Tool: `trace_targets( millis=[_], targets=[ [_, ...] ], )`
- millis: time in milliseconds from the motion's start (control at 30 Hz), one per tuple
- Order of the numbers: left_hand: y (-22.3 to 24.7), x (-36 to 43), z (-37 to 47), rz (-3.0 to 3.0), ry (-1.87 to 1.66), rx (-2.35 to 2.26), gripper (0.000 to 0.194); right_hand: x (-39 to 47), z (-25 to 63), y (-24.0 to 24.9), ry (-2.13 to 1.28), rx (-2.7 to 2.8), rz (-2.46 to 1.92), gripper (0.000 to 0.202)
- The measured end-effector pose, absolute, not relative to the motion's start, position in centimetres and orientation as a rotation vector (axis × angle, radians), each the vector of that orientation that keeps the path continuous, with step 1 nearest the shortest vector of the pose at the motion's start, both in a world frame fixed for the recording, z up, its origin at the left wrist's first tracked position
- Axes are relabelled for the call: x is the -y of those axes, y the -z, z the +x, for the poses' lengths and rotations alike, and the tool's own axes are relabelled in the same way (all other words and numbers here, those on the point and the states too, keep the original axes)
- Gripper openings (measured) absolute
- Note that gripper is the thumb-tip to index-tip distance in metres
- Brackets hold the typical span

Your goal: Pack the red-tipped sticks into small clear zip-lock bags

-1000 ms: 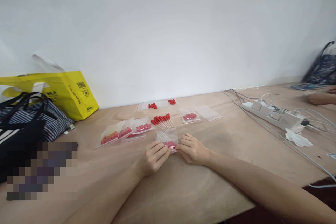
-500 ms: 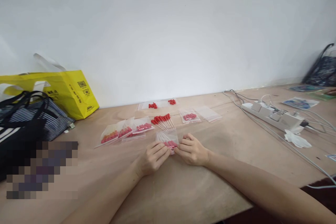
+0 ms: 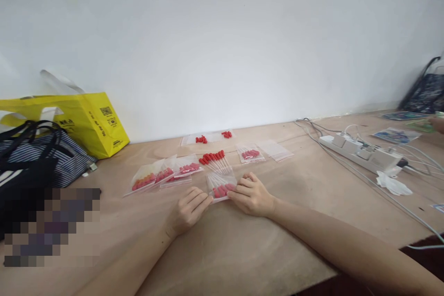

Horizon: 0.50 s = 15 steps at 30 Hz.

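A small clear bag of red-tipped sticks [image 3: 221,186] lies on the wooden table in front of me. My left hand [image 3: 190,208] pinches its lower left corner, fingers pressed together. At the bag's right edge, my right hand [image 3: 252,195] grips it with curled fingers. Loose red-tipped sticks [image 3: 214,161] are fanned out just behind the bag. Several filled bags [image 3: 163,175] overlap to the left, and another filled bag [image 3: 250,153] lies behind my right hand. Flat clear bags [image 3: 276,150] rest beside that one.
More red-tipped sticks [image 3: 208,138] lie near the wall. A yellow bag [image 3: 93,122] and a striped bag [image 3: 74,157] stand at left. At right are a power strip [image 3: 360,151] with cables, a crumpled tissue [image 3: 394,183] and another person's hand [image 3: 437,123].
My left hand has slid left, from the bag's front to its lower left corner, so more of the red tips show. The other person's hand at far right has moved further into view.
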<state>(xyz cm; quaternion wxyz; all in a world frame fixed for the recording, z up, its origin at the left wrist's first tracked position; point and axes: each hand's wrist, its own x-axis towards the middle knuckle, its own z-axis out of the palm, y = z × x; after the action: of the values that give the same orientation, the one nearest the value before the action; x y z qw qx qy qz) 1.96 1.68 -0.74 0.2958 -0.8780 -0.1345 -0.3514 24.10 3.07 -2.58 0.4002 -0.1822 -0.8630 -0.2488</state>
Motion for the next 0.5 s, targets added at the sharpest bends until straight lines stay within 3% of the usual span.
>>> trace_targets(
  millis=[267,500],
  targets=[
    [0.5,-1.8,2.4,-2.395,0.909,0.326,0.019,-3.2,20.9,2.3,0.813,2.145,-0.351,0.015],
    [0.8,-1.9,2.5,-2.428,0.921,0.316,0.022,-3.1,22.7,2.5,0.774,2.155,-0.370,0.015]
  ],
)
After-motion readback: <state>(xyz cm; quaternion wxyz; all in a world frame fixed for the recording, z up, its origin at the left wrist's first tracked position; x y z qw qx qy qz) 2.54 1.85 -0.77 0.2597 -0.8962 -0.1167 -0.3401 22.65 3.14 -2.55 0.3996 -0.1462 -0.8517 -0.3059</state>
